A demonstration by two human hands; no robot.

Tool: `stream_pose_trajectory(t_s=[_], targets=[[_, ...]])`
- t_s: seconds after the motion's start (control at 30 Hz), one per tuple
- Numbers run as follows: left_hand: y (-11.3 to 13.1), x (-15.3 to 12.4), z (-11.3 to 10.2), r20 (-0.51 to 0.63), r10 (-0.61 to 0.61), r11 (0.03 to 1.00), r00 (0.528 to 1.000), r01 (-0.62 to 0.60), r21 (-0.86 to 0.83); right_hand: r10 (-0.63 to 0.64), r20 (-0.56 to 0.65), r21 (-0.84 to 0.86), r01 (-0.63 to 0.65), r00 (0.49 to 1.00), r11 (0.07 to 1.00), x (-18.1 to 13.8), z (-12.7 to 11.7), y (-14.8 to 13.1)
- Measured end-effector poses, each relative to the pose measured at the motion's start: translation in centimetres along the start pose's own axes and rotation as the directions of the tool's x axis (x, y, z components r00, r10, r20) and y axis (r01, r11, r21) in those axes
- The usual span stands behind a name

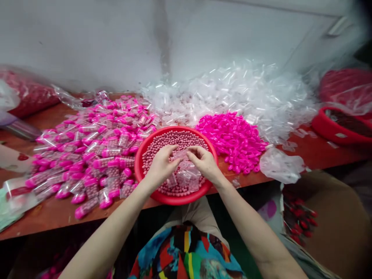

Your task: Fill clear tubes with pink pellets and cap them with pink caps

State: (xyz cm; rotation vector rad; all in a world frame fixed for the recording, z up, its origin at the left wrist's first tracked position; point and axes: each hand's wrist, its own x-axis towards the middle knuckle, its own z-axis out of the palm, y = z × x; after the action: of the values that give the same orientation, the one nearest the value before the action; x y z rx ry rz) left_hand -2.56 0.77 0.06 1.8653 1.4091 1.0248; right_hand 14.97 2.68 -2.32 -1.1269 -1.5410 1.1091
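My left hand and my right hand meet over a red basin filled with small pink beads. Between my fingertips is a clear plastic container, its outline hard to make out against the beads. Thumb and fingers of each hand are closed on it from either side. Just below my hands, several more clear containers lie on the beads inside the basin.
Left of the basin is a heap of bead-filled tubes with pink caps. Loose pink caps are piled to the right, with clear empty containers heaped behind. A crumpled plastic bag lies at the table edge; another red basin stands far right.
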Motion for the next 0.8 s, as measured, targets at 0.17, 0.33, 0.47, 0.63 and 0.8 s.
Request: stream_pose_trajectory(t_s=[0.17, 0.33, 0.47, 0.63, 0.8], targets=[[-0.4, 1.4, -0.4, 0.143, 0.183, 0.884, 0.973, -0.226, 0.410, 0.034, 0.045, -0.048, -0.032, 0.998, 0.998, 0.6, -0.3, 0.5], [-2.8, 5.7, -0.8, 0.203, -0.055, 0.802, 0.978, -0.078, 0.592, -0.056, 0.189, -0.581, 0.158, 0.980, 0.799, -0.5, -1.3, 0.4], [-4.4, 8.5, 2.0, 0.260, -0.089, 0.866, 0.962, -0.054, 0.497, -0.075, 0.254, -0.698, 0.237, 0.964, 0.676, -1.6, -1.0, 0.8], [-5.7, 9.3, 4.9, 0.284, -0.127, 0.958, 0.950, 0.044, 0.282, -0.116, 0.220, -0.611, 0.230, 0.968, 0.757, -1.7, -1.0, 0.9], [-5.2, 7.3, 2.7, 0.328, -0.113, 0.990, 0.938, 0.135, -0.046, -0.141, 0.061, -0.338, 0.154, 0.988, 0.928, -1.1, -2.3, 0.7]])
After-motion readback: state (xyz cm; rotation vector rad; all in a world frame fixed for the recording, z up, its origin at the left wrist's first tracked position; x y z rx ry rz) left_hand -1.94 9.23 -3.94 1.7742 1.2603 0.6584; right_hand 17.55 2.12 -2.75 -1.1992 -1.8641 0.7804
